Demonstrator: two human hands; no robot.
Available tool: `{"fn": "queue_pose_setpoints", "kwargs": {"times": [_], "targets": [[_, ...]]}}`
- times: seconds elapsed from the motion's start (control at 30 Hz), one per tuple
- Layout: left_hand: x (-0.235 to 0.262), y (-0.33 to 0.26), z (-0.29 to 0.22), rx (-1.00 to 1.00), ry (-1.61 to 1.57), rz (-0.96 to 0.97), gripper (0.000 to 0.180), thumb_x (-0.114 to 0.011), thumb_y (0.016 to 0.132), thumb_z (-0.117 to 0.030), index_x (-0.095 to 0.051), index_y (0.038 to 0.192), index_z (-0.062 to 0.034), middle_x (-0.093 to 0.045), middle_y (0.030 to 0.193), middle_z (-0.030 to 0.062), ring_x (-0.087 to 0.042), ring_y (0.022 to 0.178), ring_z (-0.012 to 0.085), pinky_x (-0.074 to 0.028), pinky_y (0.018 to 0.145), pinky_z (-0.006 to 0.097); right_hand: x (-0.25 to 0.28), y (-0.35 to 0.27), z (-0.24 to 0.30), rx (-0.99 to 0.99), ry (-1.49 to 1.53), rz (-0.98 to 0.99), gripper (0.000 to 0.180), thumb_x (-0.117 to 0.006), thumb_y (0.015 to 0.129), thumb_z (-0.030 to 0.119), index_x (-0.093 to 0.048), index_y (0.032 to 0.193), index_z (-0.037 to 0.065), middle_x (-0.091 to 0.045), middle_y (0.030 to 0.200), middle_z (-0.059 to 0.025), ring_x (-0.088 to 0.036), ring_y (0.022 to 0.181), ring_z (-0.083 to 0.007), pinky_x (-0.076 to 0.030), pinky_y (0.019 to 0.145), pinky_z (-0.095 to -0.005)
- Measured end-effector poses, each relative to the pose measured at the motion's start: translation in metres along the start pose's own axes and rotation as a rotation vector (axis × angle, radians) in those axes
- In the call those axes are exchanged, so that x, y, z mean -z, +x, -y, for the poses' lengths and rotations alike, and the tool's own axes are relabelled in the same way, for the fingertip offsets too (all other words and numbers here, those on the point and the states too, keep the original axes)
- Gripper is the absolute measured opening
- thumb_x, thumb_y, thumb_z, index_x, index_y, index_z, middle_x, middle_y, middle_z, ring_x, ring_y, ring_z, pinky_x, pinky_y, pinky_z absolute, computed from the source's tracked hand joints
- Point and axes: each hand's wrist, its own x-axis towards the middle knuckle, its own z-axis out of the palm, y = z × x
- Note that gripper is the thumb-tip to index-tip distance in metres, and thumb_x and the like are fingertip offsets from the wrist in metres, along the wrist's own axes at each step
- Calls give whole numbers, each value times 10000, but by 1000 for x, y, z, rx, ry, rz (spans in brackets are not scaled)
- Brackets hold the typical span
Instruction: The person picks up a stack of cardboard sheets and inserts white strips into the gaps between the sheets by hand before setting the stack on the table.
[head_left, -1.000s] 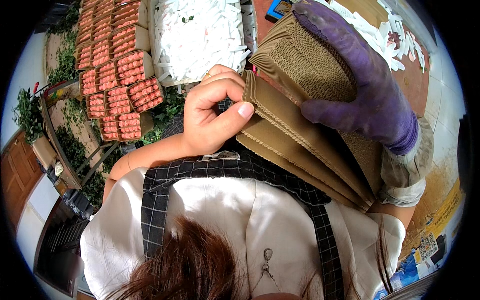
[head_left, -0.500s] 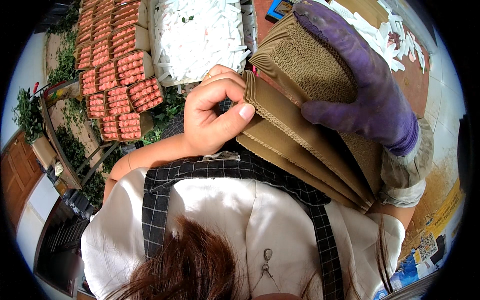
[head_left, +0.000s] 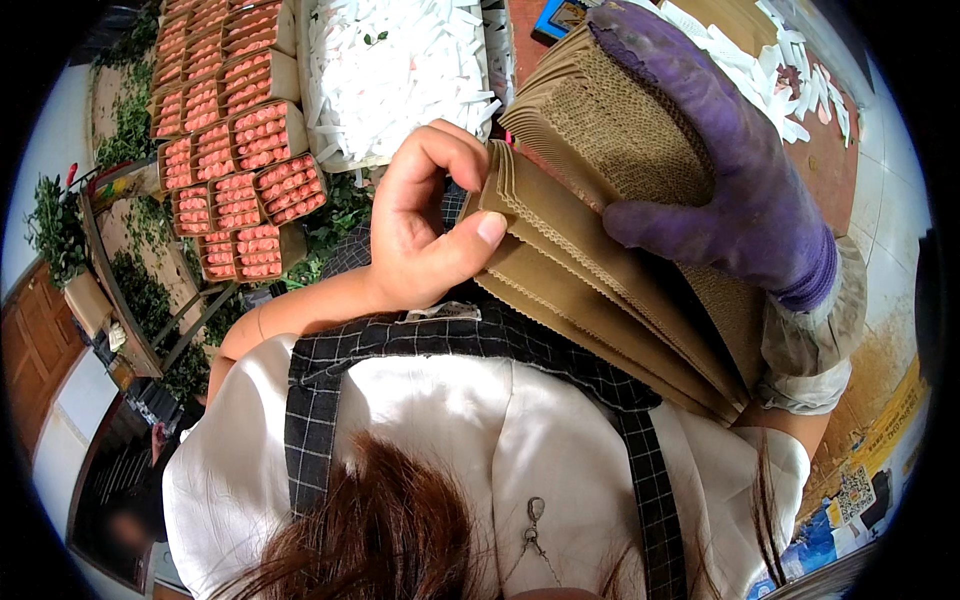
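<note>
A thick stack of brown paper bags [head_left: 620, 130] with zigzag edges is held upright and tilted in front of my chest. My right hand [head_left: 720, 170], in a soiled purple glove, is closed round it, with the thumb pressing the near face and the fingers over the far side. On the near side several bags [head_left: 600, 270] fan apart toward me. My bare left hand [head_left: 425, 225] is at their left edge, thumb lying on the front layers and forefinger bent near the upper corner. Its other fingers are mostly hidden behind the bags.
Brown boxes of pink rose heads [head_left: 230, 150] stand stacked at the far left. A bin [head_left: 400, 80] of white strips is ahead. More white strips [head_left: 790, 80] lie on the reddish table [head_left: 850, 140] at the right. Green foliage [head_left: 130, 120] and a person [head_left: 130, 530] are at left.
My left forefinger has lifted off the corner of the bags and bent further back; the thumb stays on them. The front bags have spread slightly. At lower left the person has shifted.
</note>
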Motion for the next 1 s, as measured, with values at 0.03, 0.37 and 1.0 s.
{"fn": "queue_pose_setpoints", "kwargs": {"times": [0.03, 0.37, 1.0], "targets": [[3, -1, 0, 38, -3, 74, 349, -690, 777, -207, -439, 948, -34, -471, 979, 90, -445, 867, 154, -357, 824, 285, 0, 1, 2, -14, -18, 9, 884, -804, 605, 138, -355, 1360, 38, -373, 1395, -161, -338, 1306, -294, -261, 1085, -368], [9, -8, 18, -225, 364, 194, 785, -818, 637, -361, -450, 1217, 17, -494, 1202, 172, -489, 1118, 280, -381, 944, 373, 2, 1, 2, -5, 6, 8, 851, -789, 617, 119, -370, 1353, 38, -368, 1396, -169, -339, 1306, -300, -254, 1086, -374], [6, 3, 15, -581, 343, 112, 435, -705, 675, -256, -522, 985, -13, -518, 1022, 129, -513, 921, 223, -372, 758, 319, -4, 4, -16, 184, -69, 32, 782, -808, 649, 260, -439, 1334, 177, -150, 1427, -303, -424, 1203, -437, -415, 965, -426]]}}
